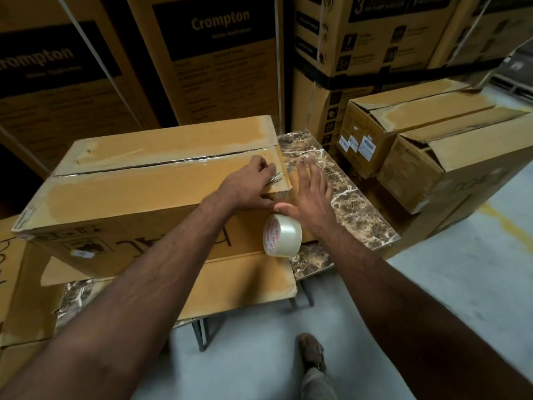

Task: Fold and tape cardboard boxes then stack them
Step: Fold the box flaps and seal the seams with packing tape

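A large brown cardboard box [138, 192] lies on a marble-topped table [349, 197], its top flaps closed with clear tape along the seam. My left hand [248, 186] rests on the box's right top edge, fingers curled round a thin metal blade [275, 178]. My right hand [313, 197] is just right of it with straight, spread fingers against the box's right end. Its thumb touches the tape strip. A roll of clear tape [282, 235] hangs from that strip at the box's front right corner.
A flat cardboard sheet [245, 281] lies under the box and overhangs the table's front. Two closed boxes [432, 140] sit to the right on the floor. Tall printed cartons [202, 62] wall off the back. My foot [313, 353] stands on grey floor.
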Available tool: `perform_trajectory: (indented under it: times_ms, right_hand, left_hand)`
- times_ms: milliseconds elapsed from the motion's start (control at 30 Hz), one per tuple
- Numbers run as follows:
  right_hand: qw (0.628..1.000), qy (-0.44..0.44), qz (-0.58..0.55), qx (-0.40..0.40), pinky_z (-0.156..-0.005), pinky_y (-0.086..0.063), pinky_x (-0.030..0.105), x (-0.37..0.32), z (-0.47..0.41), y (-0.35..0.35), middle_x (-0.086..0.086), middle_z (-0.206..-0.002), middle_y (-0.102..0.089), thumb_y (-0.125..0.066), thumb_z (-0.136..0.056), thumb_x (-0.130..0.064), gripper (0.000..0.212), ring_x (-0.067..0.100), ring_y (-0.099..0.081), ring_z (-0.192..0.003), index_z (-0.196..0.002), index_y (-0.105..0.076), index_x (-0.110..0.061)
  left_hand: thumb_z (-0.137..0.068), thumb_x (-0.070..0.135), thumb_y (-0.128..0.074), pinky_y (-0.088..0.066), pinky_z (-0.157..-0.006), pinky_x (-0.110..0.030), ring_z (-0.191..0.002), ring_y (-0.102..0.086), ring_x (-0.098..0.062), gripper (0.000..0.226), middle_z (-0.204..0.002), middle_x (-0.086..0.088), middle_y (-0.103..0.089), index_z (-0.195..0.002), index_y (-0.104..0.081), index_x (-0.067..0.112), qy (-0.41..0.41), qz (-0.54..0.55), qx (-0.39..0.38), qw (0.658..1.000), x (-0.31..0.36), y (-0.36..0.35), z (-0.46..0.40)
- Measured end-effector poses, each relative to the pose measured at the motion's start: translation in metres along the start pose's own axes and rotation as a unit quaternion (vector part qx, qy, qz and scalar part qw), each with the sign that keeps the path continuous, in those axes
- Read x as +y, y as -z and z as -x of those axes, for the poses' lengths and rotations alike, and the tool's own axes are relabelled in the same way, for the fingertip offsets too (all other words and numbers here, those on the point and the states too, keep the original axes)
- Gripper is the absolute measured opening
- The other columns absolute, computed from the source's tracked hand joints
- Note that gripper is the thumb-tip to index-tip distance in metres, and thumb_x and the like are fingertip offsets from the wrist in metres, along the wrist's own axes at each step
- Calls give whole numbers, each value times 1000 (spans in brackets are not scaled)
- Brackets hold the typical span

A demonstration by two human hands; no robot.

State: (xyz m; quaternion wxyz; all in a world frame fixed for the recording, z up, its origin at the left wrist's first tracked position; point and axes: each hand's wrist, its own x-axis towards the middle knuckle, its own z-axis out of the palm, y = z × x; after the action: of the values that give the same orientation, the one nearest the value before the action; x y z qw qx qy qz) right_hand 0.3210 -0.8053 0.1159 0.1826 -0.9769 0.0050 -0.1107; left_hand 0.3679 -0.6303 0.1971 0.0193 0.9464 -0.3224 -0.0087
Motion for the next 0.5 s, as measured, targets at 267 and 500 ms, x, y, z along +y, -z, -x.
perform_trajectory:
  times_ms: [267, 500]
  right_hand:
    - [998, -25, 49, -28, -117, -13, 68, -5, 4, 2, 18, -167, 9, -49, -75, -83, 124, 37, 3, -153, -159, 14, -18]
    - [997, 65, 50, 15, -119, -8, 62, -5, 12, 15, 11, -168, 8, -63, -87, -63, 103, 36, -1, -153, -160, 2, -33]
  left_hand:
    - [-84, 66, -63, -54, -90, -42, -123, -50, -28, 88, -148, -10, -31, -150, -32, 18, 46, -33, 16, 998, 10, -11, 6]
    - [-89, 59, -61, -55, -87, -41, -119, -52, -26, 71, -141, -6, -40, -146, -42, 20, 63, -44, 76, 994, 19, -15, 8]
